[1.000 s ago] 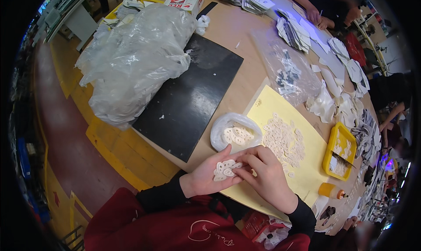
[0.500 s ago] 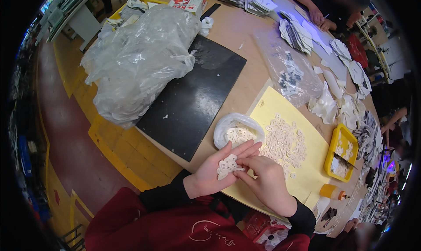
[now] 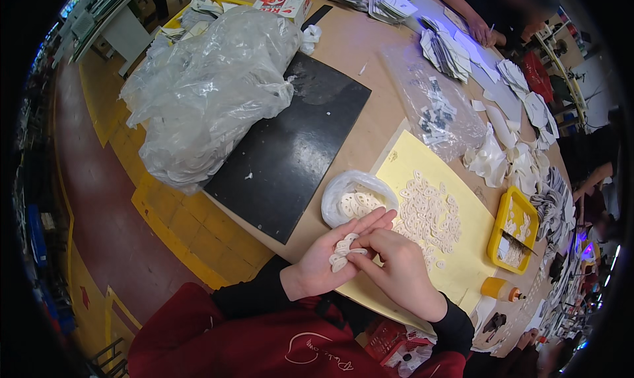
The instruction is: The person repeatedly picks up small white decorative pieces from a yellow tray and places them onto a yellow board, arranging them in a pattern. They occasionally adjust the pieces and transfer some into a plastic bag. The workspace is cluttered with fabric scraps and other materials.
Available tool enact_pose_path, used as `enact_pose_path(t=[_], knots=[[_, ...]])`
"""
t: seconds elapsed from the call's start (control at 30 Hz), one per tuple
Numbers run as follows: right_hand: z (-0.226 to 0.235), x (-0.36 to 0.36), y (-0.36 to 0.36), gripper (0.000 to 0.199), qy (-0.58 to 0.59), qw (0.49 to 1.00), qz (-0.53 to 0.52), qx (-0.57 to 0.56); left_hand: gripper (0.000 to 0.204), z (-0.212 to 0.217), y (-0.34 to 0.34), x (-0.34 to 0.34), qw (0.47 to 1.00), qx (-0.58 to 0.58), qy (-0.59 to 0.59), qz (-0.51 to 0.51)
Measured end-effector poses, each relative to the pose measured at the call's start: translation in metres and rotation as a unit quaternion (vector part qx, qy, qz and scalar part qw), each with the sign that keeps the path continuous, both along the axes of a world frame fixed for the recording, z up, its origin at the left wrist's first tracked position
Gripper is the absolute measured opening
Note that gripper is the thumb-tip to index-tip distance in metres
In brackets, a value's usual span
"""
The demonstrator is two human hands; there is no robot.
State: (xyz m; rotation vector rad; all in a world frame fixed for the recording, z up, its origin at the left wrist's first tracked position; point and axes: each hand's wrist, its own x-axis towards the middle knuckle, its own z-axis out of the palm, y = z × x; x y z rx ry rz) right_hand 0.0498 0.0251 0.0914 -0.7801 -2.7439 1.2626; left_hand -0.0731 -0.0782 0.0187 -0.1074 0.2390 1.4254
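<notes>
My left hand (image 3: 316,267) is turned palm up and cups a small heap of cream-white perforated pieces (image 3: 340,251). My right hand (image 3: 401,264) reaches over that palm, thumb and fingertips pinching one cream-white piece (image 3: 358,251) at the heap's edge. Just beyond my left fingers, a bowl lined with clear plastic (image 3: 332,191) contains more cream-white pieces (image 3: 360,202). To the right, many of the same pieces (image 3: 432,213) lie spread over a yellow sheet (image 3: 389,154). My right hand covers part of the sheet's near side.
A black board (image 3: 297,140) and a bulky clear plastic bag (image 3: 218,87) occupy the table's left. At right stand a yellow tray (image 3: 493,249) and an orange-filled bottle (image 3: 500,289). A plastic bag of dark pieces (image 3: 432,117) lies farther back. Another person's hand (image 3: 481,31) works at the far side.
My right hand has shifted slightly left, farther over the left palm. The heap there looks more bunched, and my left fingers curl a little more.
</notes>
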Motion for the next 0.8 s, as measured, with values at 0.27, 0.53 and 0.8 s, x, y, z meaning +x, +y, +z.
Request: enact_pose_path(t=[0.27,0.53,0.8], knots=[[0.001,-0.002,-0.006,0.022,0.074,0.997,0.012,0.003,0.06,0.001,0.001,0.003,0.999,-0.015,-0.025,0.022],[-0.011,-0.004,-0.005,0.018,0.116,0.991,0.049,0.037,0.06,0.0,0.002,0.0,0.999,-0.021,-0.026,0.028],[0.004,-0.014,0.036,0.012,0.081,0.996,-0.025,-0.001,0.063,-0.001,-0.011,-0.008,0.989,-0.128,-0.078,-0.011]])
